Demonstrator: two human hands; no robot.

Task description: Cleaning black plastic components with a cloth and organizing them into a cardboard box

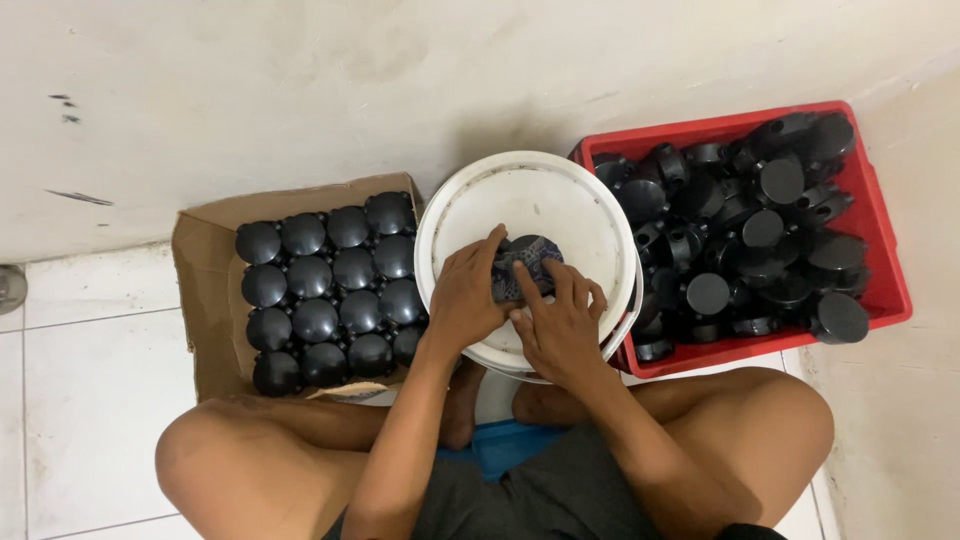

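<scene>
I sit cross-legged on the white tiled floor [90, 400] with an upturned white plastic bucket [530, 200] in front of me, serving as my work surface; on its flat bottom rests the round black plastic cap-like part [530, 262] that I am working on, roughly at the middle of the bucket and partly hidden under my hands; my left hand [468, 295] curls over its left side, the fingers [490, 245] bent and pressing on its rim, so that hand is closed on the part; my right hand [562, 320] comes in from below and to the right, its fingers [528, 285] laid flat across the top face, pushing rather than wrapping, with something bluish showing between my hands that I cannot make out clearly; I judge the part to be light, stiff and hard-shelled, with a smooth, somewhat glossy domed face that could slip under a dry palm, so the safest hold seems to be at the rim and the small lugs around its edge, not on the dome; to my left an open brown cardboard box [200, 300] holds neat rows of the same black round parts [330, 285], dome up and touching each other; to my right a red plastic crate [880, 270] is heaped with loose black round parts [750, 240] lying at all angles; both stand against the pale wall [300, 80].
</scene>
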